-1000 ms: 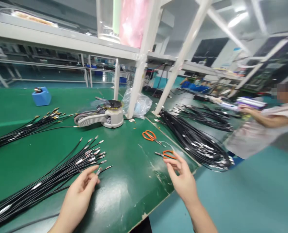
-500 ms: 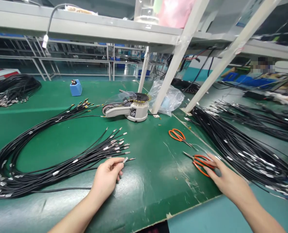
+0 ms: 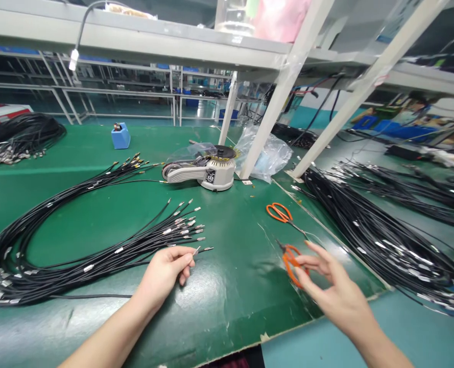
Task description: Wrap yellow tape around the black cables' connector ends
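Note:
My left hand (image 3: pixel 165 273) pinches the metal-tipped end of one black cable (image 3: pixel 198 250) at the near edge of a fanned bundle of black cables (image 3: pixel 96 258) on the green mat. My right hand (image 3: pixel 334 289) grips a pair of orange-handled scissors (image 3: pixel 290 258) and holds them just above the mat, blades pointing away to the left. A second pair of orange scissors (image 3: pixel 280 212) lies flat on the mat further back.
A grey tape dispenser (image 3: pixel 206 171) stands behind the cables, next to a white frame post (image 3: pixel 276 97) and a clear plastic bag (image 3: pixel 267 153). Large black cable coils lie at right (image 3: pixel 380 230) and far left (image 3: pixel 20 133). A blue box (image 3: pixel 120 135) sits at the back.
My right hand reached the scissors on the mat, closed on them and lifted them toward the left. My left hand kept its pinch on the cable end. The camera view swung left.

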Demonstrator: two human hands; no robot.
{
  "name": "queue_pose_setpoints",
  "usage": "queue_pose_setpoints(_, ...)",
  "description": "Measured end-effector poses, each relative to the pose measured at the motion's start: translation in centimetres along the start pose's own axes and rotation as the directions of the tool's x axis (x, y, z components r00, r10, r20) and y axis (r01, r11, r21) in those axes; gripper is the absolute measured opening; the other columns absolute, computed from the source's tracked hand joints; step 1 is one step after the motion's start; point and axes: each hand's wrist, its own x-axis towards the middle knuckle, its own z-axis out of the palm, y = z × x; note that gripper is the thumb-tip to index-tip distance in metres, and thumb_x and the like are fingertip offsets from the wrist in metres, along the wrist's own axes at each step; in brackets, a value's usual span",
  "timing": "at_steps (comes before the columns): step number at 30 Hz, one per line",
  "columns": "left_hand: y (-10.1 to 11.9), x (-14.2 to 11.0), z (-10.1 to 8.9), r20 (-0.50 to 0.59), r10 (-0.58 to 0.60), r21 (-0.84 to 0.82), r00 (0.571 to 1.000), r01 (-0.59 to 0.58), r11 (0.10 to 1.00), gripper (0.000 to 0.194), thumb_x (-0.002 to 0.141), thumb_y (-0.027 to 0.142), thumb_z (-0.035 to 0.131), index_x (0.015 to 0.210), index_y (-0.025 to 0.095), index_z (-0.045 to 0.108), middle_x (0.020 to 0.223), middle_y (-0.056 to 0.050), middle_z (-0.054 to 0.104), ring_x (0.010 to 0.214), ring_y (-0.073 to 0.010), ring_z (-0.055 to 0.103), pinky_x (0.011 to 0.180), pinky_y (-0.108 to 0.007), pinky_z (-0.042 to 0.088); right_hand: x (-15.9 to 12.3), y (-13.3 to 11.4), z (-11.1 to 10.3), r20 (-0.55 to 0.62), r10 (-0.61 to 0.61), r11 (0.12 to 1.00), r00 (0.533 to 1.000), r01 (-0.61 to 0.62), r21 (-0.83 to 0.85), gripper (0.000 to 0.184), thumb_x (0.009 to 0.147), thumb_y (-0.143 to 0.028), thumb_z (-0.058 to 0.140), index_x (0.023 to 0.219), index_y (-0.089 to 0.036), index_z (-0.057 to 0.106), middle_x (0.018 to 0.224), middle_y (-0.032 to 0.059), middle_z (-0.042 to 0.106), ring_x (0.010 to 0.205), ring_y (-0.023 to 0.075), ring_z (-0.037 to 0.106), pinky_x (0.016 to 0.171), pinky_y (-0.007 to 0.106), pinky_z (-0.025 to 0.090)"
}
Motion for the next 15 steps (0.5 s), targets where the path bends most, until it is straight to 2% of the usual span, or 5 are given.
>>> queue_pose_setpoints(3,0.0,0.2,-0.2,0.017,0.003,-0.072,1.0,-0.002,0.997,0.026,0.057,0.028,0.077,0.073,0.009,0.07,0.056,-0.002,0.062,0.04,-0.0064,0.046,0.038,-0.019,0.033,-0.7,-4.8,2.5,0.183,-0.1,0.967,0.978,0.053,0.248,0.052,0.08,-0.028,0.054,0.13,-0.023,0.04,0.091,0.0065,0.069,0.084,0.0201,0.068,0.078,0.035,0.057)
queue_pose_setpoints(6,0.0,0.3,-0.3,-0.058,0.062,-0.172,0.996,-0.071,0.983,0.03,0.057,0.027,0.078,0.081,0.01,0.07,0.057,0.001,0.061,0.043,-0.0065,0.048,0.042,-0.019,0.037,-0.9,-8.7,5.4,0.256,-0.148,0.926,0.955,0.043,0.375,0.053,0.078,-0.022,0.057,0.129,-0.024,0.042,0.092,0.0047,0.067,0.079,0.018,0.066,0.078,0.035,0.057)
queue_pose_setpoints(10,0.6,0.5,-0.4,-0.195,0.149,-0.327,0.969,-0.208,0.922,0.031,0.06,0.025,0.079,0.087,0.012,0.07,0.066,0.001,0.064,0.055,-0.0063,0.054,0.055,-0.018,0.044,-1.0,-12.7,9.5,0.211,-0.103,0.891,0.972,-0.004,0.454,0.056,0.076,-0.022,0.061,0.128,-0.022,0.041,0.094,0.0042,0.066,0.08,0.0184,0.065,0.08,0.035,0.055)
queue_pose_setpoints(15,1.8,1.0,-1.0,-0.267,0.11,-0.596,0.957,-0.254,0.762,0.022,0.057,0.009,0.077,0.077,0.011,0.071,0.073,-0.002,0.067,0.063,-0.0073,0.059,0.062,-0.017,0.047,-1.1,-16.3,13.2,0.155,-0.011,0.802,0.988,-0.084,0.591,0.045,0.078,-0.029,0.06,0.12,-0.021,0.046,0.091,0.005,0.065,0.077,0.019,0.065,0.075,0.034,0.055)
